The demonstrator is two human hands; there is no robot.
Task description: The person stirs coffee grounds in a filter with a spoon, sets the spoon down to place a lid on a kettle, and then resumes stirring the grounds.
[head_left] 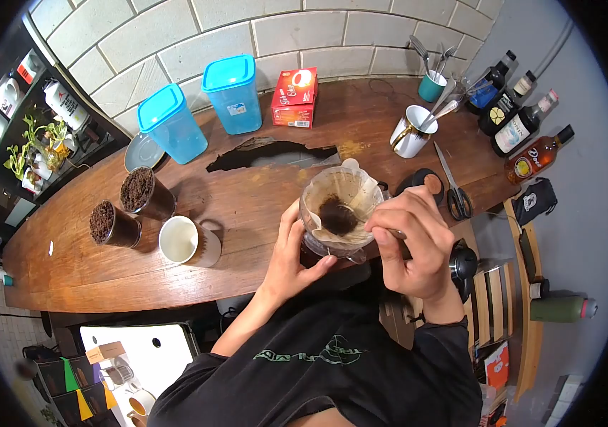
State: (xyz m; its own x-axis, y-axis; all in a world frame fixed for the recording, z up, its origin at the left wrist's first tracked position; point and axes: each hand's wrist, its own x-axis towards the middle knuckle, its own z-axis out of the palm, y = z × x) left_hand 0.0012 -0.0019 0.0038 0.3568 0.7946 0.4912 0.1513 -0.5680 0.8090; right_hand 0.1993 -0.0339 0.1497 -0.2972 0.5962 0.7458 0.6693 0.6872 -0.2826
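Observation:
A clear coffee dripper stands near the table's front edge, lined with a paper filter. Dark coffee grounds lie in the bottom of the filter. My left hand is curled around the dripper's left side, thumb along its lower front. Over the right rim, my right hand pinches a thin metal spoon that reaches down toward the grounds; its tip is hard to make out. Below the dripper, a glass vessel is mostly hidden.
To the left are a white mug and two cups of dark grounds. Behind stand blue-lidded containers, a red box and a jagged table hole. Scissors, a cup of utensils and several bottles are right.

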